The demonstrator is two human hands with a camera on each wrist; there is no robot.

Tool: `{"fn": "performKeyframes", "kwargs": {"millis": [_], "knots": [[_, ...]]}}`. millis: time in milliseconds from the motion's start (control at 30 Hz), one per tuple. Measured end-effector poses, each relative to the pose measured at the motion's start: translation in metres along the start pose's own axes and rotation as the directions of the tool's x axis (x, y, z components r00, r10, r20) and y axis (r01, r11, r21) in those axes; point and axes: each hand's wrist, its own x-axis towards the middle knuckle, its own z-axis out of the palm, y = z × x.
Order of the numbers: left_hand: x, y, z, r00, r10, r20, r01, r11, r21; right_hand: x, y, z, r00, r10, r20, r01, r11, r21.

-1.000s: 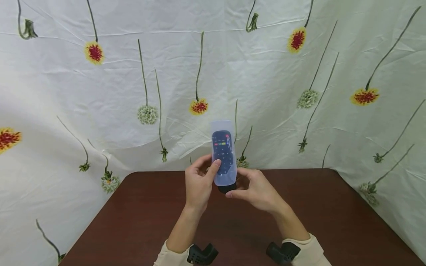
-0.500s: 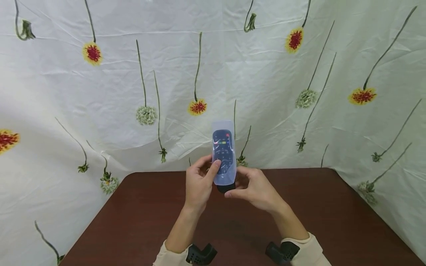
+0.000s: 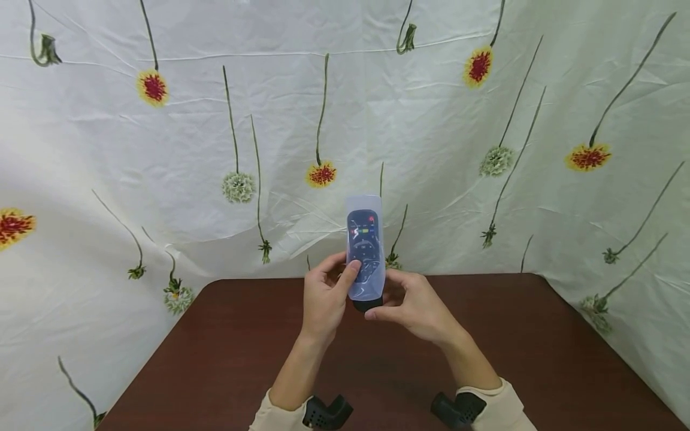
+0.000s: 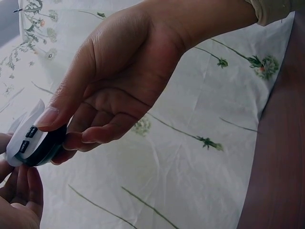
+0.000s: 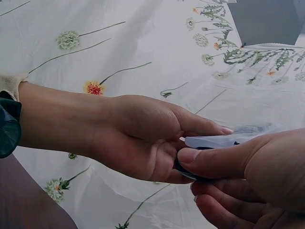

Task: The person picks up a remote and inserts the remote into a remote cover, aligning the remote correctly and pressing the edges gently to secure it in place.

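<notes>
A dark remote control (image 3: 366,248) with small coloured buttons stands nearly upright in a translucent cover (image 3: 363,203), above the far part of the table. Its black lower end (image 3: 368,304) sticks out of the cover. My left hand (image 3: 325,298) grips it from the left, thumb lying over the front. From the right, my right hand (image 3: 417,305) pinches the lower end between thumb and fingers. The left wrist view shows my left thumb on the white cover (image 4: 21,136) beside black buttons. In the right wrist view both hands meet around the cover (image 5: 209,141), hiding most of the remote.
A dark brown table (image 3: 242,359) lies below my hands. Behind and beside it hangs a white cloth (image 3: 420,137) printed with flowers. Each wrist carries a black camera mount (image 3: 327,413) by a cream sleeve (image 3: 501,410). A grey panel (image 5: 264,21) shows in the right wrist view.
The remote and my left hand have shifted very slightly to the right. Both hands keep the same hold, and the black lower end still shows below the cover.
</notes>
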Motion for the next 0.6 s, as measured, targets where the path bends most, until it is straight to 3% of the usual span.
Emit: {"fn": "performKeyframes", "kwargs": {"millis": [600], "knots": [[-0.0006, -0.0015, 0.0004, 1.000, -0.007, 0.011, 0.008, 1.000, -0.026, 0.0008, 0.0004, -0.0002, 1.000, -0.002, -0.008, 0.002, 1.000, -0.002]]}}
